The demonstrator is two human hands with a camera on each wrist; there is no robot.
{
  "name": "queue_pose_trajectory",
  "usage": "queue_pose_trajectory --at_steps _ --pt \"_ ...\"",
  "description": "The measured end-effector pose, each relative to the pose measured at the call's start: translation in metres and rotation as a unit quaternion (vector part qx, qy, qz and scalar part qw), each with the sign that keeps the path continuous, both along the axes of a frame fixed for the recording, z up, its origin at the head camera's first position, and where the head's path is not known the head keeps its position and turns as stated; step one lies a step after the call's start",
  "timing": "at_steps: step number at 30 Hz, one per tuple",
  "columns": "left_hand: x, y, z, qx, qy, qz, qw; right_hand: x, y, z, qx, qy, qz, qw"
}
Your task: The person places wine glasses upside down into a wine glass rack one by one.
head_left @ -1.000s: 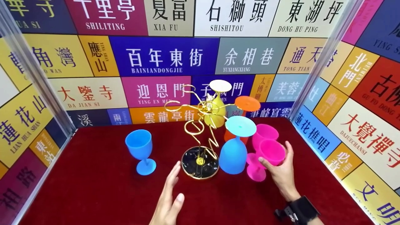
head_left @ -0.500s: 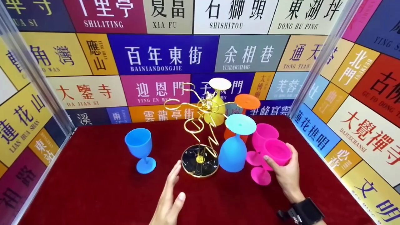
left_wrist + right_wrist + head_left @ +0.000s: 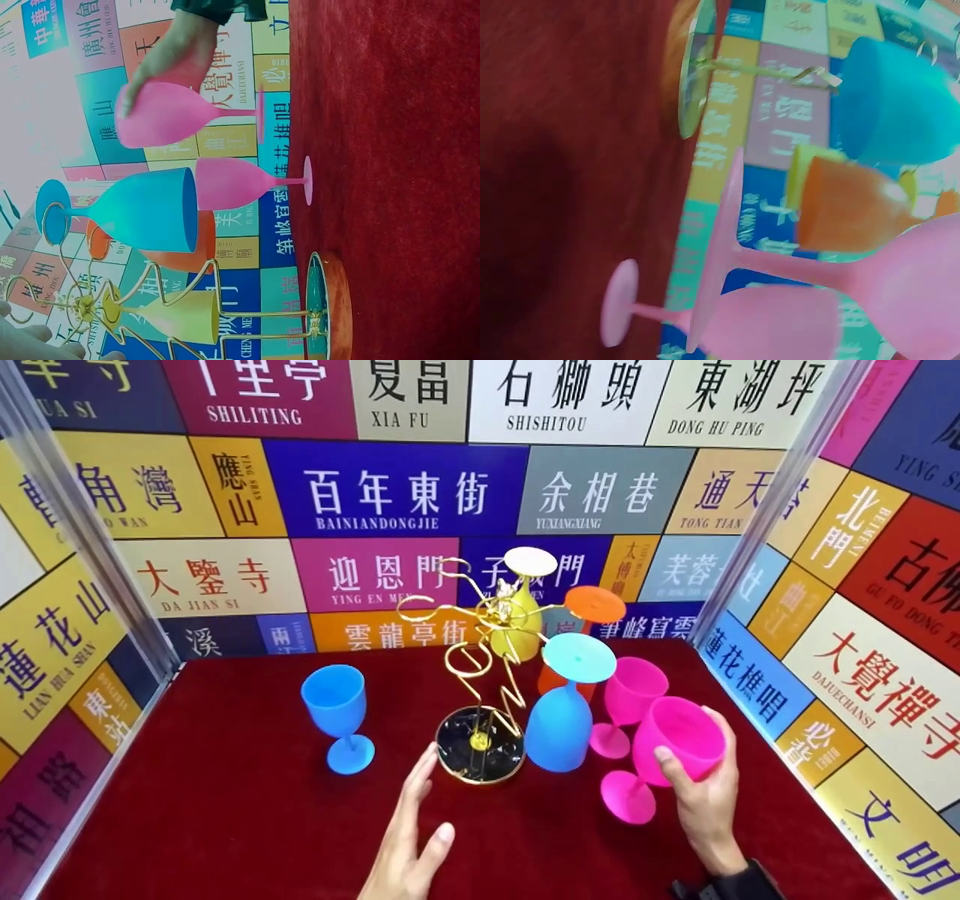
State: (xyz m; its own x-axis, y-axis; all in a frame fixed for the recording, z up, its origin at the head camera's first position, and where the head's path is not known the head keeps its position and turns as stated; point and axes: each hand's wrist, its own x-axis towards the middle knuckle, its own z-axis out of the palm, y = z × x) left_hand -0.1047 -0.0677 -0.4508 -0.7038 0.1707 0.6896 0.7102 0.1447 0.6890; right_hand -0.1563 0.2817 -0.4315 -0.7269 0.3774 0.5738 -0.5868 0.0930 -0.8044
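My right hand (image 3: 705, 806) grips a pink goblet (image 3: 664, 724) by its bowl, thumb on the near side. In the left wrist view this goblet's foot (image 3: 260, 116) is off the table. A second pink goblet (image 3: 634, 690) stands upright just behind. My left hand (image 3: 412, 836) has its fingers extended beside the black round base (image 3: 457, 761) of a gold wire goblet rack (image 3: 480, 664); whether it touches the base I cannot tell. On the rack's right side a blue goblet (image 3: 559, 735), an orange goblet (image 3: 596, 605) and a yellow goblet (image 3: 517, 634) hang upside down.
A blue goblet (image 3: 334, 709) stands upright left of the rack. Dark red cloth (image 3: 225, 810) covers the table. Walls printed with coloured sign panels (image 3: 397, 491) enclose its back and sides, with clear strips at the corners.
My right hand has drawn the gripped pink goblet to the right and nearer to me, away from the other pink one. The left hand stays almost where it was.
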Motion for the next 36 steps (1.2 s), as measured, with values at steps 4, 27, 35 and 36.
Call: queue_pose_trajectory --at_steps 4,27,35,36 --pt "0.001 0.001 -0.001 -0.008 -0.015 0.008 0.9998 0.01 -0.009 0.009 -0.007 0.046 0.044 0.998" --pt "0.01 -0.003 0.014 -0.077 -0.139 0.004 0.9873 0.027 -0.063 0.028 0.031 0.066 0.17 0.983" --pt "0.008 0.002 0.019 -0.073 -0.151 -0.011 0.9858 0.033 -0.081 0.026 0.069 0.036 0.203 0.976" --pt "0.007 0.003 0.019 -0.071 -0.147 -0.014 0.9865 0.033 -0.083 0.026 0.073 0.035 0.21 0.974"
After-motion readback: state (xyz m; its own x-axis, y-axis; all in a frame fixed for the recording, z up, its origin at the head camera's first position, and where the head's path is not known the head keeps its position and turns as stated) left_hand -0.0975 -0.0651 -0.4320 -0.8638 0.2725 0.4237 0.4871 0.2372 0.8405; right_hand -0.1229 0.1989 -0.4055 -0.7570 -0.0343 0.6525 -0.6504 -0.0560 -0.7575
